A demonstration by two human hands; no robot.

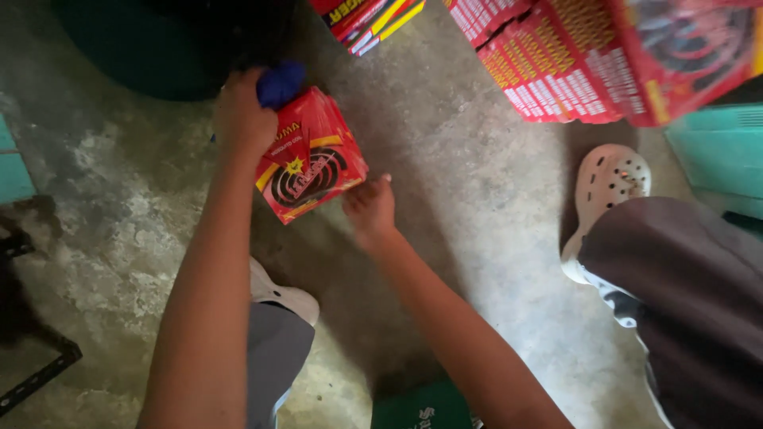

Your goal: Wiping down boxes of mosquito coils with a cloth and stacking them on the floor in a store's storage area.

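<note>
Gripping the top of a red box stack (pixel 311 159) that stands on the concrete floor (pixel 461 159), the left hand (pixel 241 119) also pinches a blue cloth (pixel 280 83) – the right hand (pixel 369 208), fingers loose, touches the stack's lower corner, probably to steady it.

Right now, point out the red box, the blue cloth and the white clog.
red box (pixel 311 171): head view, printed front face.
blue cloth (pixel 280 83): head view, bunched middle.
white clog (pixel 608 181): head view, perforated toe.
</note>
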